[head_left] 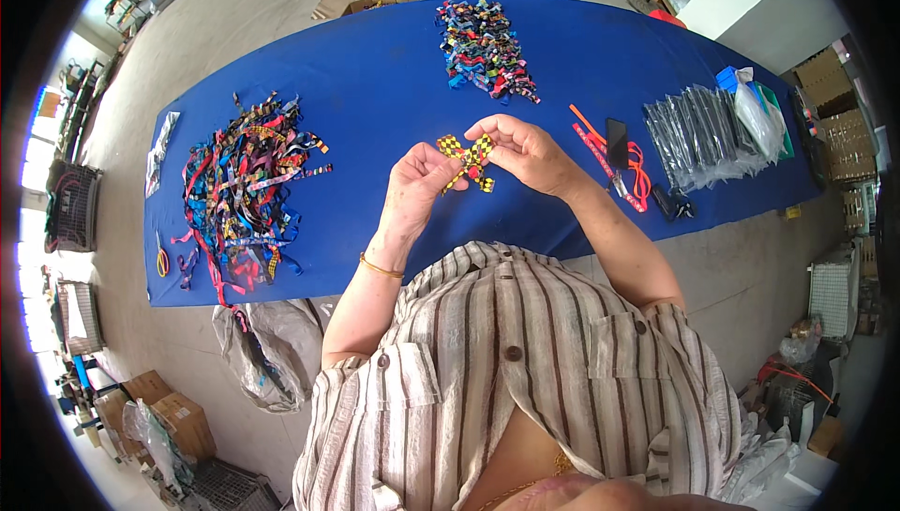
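Between my hands, above the near edge of the blue table (pixel 375 89), is a yellow and black checkered ribbon bow (pixel 471 170) with a small red spot near its middle. My left hand (pixel 420 177) pinches its left side between thumb and fingers. On the other side, my right hand (pixel 525 155) grips the upper right loop with its fingertips. Part of the bow is covered by my fingers. To the left lies a big tangled heap of patterned ribbon strips (pixel 253 183). Farther off, a flatter pile of colourful ribbon pieces (pixel 483 47) rests near the far edge.
On the right are a dark phone (pixel 616 143), a red lanyard (pixel 641 178), a row of plastic-wrapped dark packets (pixel 698 136), a white plastic bag (pixel 759 117) and a blue bin (pixel 727 79). Yellow-handled scissors (pixel 163 258) lie at the left edge. A plastic sack (pixel 272 352) hangs below it.
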`<move>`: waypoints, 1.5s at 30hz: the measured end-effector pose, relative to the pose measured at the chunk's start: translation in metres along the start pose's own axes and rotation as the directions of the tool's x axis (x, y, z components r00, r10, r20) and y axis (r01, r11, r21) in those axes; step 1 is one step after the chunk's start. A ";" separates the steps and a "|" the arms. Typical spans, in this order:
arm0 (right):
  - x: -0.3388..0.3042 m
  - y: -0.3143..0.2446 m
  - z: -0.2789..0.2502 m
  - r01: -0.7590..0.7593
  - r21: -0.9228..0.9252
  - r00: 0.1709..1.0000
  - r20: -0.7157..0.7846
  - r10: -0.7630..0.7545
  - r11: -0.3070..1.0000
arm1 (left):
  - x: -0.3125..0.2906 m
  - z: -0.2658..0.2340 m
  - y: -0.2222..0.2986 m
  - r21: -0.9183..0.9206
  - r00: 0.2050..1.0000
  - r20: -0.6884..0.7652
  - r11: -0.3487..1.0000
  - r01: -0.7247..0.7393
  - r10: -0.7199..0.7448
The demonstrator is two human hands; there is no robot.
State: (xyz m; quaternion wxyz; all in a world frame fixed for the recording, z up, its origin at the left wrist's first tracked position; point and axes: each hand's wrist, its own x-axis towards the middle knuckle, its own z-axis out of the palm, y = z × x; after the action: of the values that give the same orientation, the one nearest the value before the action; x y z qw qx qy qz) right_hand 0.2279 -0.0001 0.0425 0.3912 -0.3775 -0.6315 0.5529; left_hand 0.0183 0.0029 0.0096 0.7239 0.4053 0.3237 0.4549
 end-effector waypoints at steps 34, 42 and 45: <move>0.016 -0.006 0.035 -0.115 -0.116 0.981 -0.167 0.095 0.986 | 0.009 -0.040 0.021 0.227 1.000 -0.005 0.974 0.013 -0.012; 0.013 0.004 0.030 -0.151 0.019 0.978 -0.144 0.153 0.988 | 0.002 -0.008 0.032 0.654 0.992 -0.109 0.756 0.022 0.066; 0.010 0.006 0.026 -0.146 0.037 0.980 -0.132 0.150 0.989 | 0.000 -0.003 0.030 0.331 0.994 -0.095 0.940 0.083 -0.055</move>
State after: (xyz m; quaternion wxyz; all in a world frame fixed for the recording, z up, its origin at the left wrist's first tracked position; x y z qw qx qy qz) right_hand 0.2008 -0.0007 0.0347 0.3958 -0.4545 -0.5663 0.5622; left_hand 0.0044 0.0115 0.0346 0.6459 0.4911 0.4404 0.3843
